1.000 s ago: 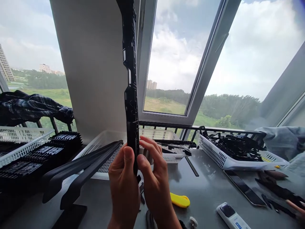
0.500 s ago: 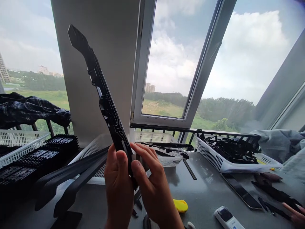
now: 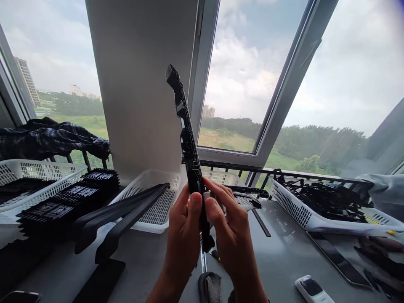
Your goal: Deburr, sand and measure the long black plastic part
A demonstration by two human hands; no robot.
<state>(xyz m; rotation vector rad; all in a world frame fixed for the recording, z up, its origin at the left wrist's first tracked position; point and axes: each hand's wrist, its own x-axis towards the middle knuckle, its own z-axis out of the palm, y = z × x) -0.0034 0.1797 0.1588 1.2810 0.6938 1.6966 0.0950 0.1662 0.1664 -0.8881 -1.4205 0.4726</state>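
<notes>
A person's left hand [image 3: 184,235] and right hand [image 3: 232,233] both close their fingers around the lower end of a long black plastic strip [image 3: 188,155], holding it nearly upright above the near edge of a grey table [image 3: 284,248]. White mesh baskets [image 3: 158,202] line the table's far edge, one at the far right [image 3: 315,212] full of black parts. Stacked black trays [image 3: 69,198] sit at the left edge. Behind, tall windows [image 3: 252,80] show clouds, trees and fields.
</notes>
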